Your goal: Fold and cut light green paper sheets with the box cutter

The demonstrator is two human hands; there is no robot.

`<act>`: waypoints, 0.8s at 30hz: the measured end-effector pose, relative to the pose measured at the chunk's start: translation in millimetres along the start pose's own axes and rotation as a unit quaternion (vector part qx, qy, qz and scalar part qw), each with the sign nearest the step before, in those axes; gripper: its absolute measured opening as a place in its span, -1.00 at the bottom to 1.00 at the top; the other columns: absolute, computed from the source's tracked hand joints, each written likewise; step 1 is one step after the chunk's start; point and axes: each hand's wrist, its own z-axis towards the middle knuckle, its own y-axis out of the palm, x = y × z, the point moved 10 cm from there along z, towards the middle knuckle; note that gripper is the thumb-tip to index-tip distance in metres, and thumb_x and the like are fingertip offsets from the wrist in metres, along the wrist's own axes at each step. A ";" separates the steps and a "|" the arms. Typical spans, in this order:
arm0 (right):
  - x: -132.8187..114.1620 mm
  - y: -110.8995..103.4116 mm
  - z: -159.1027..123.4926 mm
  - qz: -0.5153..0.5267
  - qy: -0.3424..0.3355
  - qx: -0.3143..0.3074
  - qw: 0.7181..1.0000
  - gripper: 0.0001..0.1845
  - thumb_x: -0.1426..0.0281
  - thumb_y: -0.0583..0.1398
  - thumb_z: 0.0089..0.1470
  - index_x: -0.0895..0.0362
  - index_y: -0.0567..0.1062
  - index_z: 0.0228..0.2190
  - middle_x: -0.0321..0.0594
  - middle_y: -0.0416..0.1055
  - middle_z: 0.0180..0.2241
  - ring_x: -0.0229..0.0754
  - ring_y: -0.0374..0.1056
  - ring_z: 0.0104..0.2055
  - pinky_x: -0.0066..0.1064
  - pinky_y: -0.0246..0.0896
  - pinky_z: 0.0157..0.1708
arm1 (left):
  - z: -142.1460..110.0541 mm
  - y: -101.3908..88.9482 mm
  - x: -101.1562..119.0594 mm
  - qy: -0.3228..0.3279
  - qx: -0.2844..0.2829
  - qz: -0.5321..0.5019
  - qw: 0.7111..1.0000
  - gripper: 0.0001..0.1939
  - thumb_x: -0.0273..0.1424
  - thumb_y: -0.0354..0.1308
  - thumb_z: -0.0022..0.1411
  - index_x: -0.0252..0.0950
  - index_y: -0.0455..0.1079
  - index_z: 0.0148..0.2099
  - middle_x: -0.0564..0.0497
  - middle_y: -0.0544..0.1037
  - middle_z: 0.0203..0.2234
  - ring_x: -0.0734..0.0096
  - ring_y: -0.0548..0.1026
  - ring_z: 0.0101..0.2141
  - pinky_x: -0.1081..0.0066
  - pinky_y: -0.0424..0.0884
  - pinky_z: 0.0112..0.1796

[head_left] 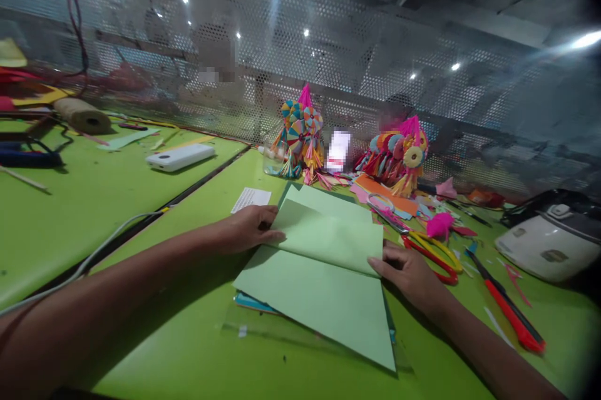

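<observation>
A light green sheet of paper (328, 237) is held up between my hands, bent along a line across its middle. My left hand (253, 226) pinches its left edge, thumb on top. At the right edge, my right hand (404, 267) grips the paper with the thumb over its face. Another light green sheet (323, 300) lies beneath, and I cannot tell whether it joins the held one. Under that, blue paper (255, 303) sticks out at the lower left, and dark green paper shows behind. A clear plastic sleeve (282, 331) lies below the stack.
Scissors with red and yellow handles (434, 256) and a red-handled cutter (511, 315) lie to the right, near a white appliance (539, 243). Colourful paper ornaments (303, 134) stand at the back. A white power bank (181, 157) and twine spool (82, 115) are at left.
</observation>
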 end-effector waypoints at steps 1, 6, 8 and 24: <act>0.8 0.3 0.1 -0.015 -0.001 -0.001 1.000 -0.56 0.13 0.16 0.08 0.10 0.23 -0.68 -0.33 0.20 -0.55 -0.23 0.15 -0.46 -0.38 0.12 -0.41 | 0.0 2.3 -1.3 -0.003 -0.013 0.017 1.000 -0.63 -0.18 0.14 0.19 -0.32 0.29 -0.53 0.04 0.34 -0.50 0.47 0.29 -0.52 0.46 0.20 -0.49; 3.6 3.8 -0.4 -0.069 -0.008 -0.018 0.997 -0.56 0.14 0.11 0.13 0.10 0.17 -0.64 -0.34 0.15 -0.53 -0.25 0.13 -0.46 -0.40 0.07 -0.42 | 1.0 1.3 -6.1 0.000 -0.004 0.042 0.999 -0.52 -0.12 0.17 0.16 -0.27 0.05 -0.59 0.12 0.19 -0.54 0.52 0.17 -0.54 0.45 0.12 -0.48; 4.8 4.6 -0.6 -0.083 -0.005 -0.022 0.996 -0.55 0.12 0.11 0.13 0.10 0.17 -0.64 -0.35 0.15 -0.53 -0.25 0.12 -0.47 -0.40 0.07 -0.42 | 1.7 2.4 -8.7 0.002 -0.002 0.030 1.000 -0.50 -0.10 0.18 0.14 -0.27 0.04 -0.59 0.12 0.19 -0.53 0.52 0.17 -0.54 0.45 0.12 -0.48; 12.5 4.4 -2.2 -0.121 0.006 -0.017 0.992 -0.56 0.08 0.12 0.12 0.08 0.18 -0.62 -0.34 0.14 -0.54 -0.23 0.16 -0.48 -0.42 0.13 -0.43 | 0.9 -0.9 -14.9 0.001 0.015 -0.023 1.000 -0.54 -0.12 0.27 0.06 -0.29 0.15 -0.59 0.12 0.24 -0.55 0.50 0.23 -0.52 0.47 0.16 -0.47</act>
